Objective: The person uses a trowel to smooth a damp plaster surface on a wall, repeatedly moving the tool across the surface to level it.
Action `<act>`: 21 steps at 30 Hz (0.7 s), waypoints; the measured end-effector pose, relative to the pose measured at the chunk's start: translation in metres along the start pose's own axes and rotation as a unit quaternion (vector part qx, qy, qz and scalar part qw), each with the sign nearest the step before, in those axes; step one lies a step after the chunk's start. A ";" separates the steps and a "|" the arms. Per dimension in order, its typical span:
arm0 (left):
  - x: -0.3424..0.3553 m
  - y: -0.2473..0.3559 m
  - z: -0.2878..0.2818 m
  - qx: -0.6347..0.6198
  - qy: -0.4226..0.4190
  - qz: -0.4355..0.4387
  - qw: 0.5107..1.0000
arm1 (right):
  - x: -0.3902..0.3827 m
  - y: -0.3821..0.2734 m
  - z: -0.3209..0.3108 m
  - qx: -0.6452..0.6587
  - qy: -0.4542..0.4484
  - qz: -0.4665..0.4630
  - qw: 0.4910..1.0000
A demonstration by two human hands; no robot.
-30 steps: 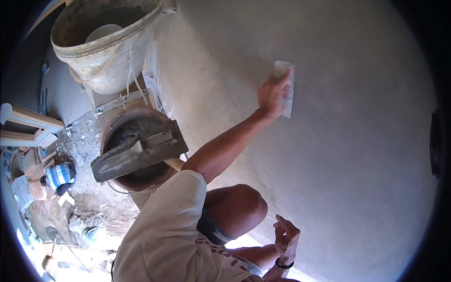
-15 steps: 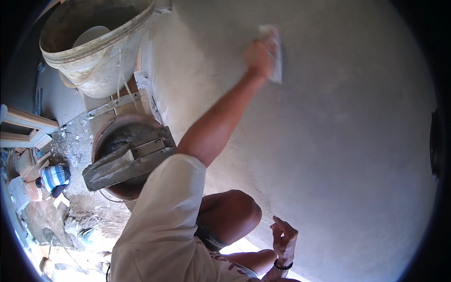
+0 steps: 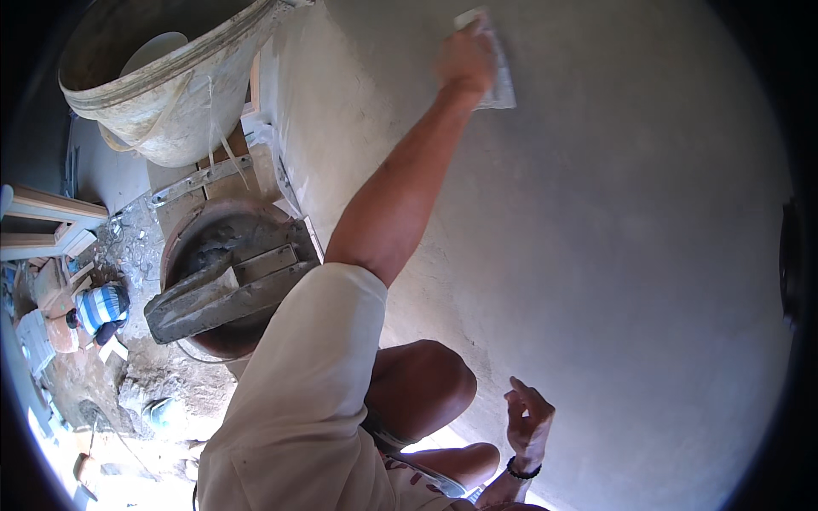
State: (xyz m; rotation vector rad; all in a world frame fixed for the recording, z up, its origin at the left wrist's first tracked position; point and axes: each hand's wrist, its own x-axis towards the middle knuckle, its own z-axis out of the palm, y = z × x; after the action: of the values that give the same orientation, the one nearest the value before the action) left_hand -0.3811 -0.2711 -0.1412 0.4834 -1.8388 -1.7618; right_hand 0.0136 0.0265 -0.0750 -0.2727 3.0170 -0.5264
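Observation:
My left hand (image 3: 465, 61) is closed around a pale plastering trowel (image 3: 501, 88) with a flat blade, which lies against the grey plastered wall (image 3: 613, 255) at the top of the view. My left arm stretches up to it; the fingers are slightly blurred. Low down on the right, my right hand (image 3: 530, 419) hangs beside the wall with its fingers loosely bent and apart, holding nothing. A dark bead bracelet (image 3: 522, 468) circles that wrist.
A plaster-stained bucket (image 3: 175, 128) stands at upper left. Below it, a mortar-coated board with a handle (image 3: 226, 298) rests across a round basin (image 3: 175, 234) of grey mix. A person in a striped shirt (image 3: 100, 308) crouches beyond, among rubble. My bent knee (image 3: 426, 383) is near the wall.
My left hand and the trowel have moved up the wall, the blade tilting a little. My right hand has shifted slightly up and to the right. The bucket appears higher in view.

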 end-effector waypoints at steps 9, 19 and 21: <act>-0.047 0.069 0.008 0.127 -0.038 0.204 0.970 | -0.033 0.028 -0.110 -0.366 0.424 -0.016 0.828; -0.133 -0.087 0.045 -0.025 -0.040 -0.042 0.998 | -0.046 0.110 -0.224 -0.581 0.494 -0.055 0.645; -0.194 -0.046 0.044 -0.078 -0.085 0.112 0.987 | -0.037 0.131 -0.218 -0.583 0.528 -0.058 0.615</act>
State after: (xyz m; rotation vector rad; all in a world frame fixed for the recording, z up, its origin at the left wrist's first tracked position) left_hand -0.2598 -0.1233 -0.2132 0.0634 -1.7697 -1.8185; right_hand 0.0077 0.2261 0.0863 -0.2114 3.7328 2.1796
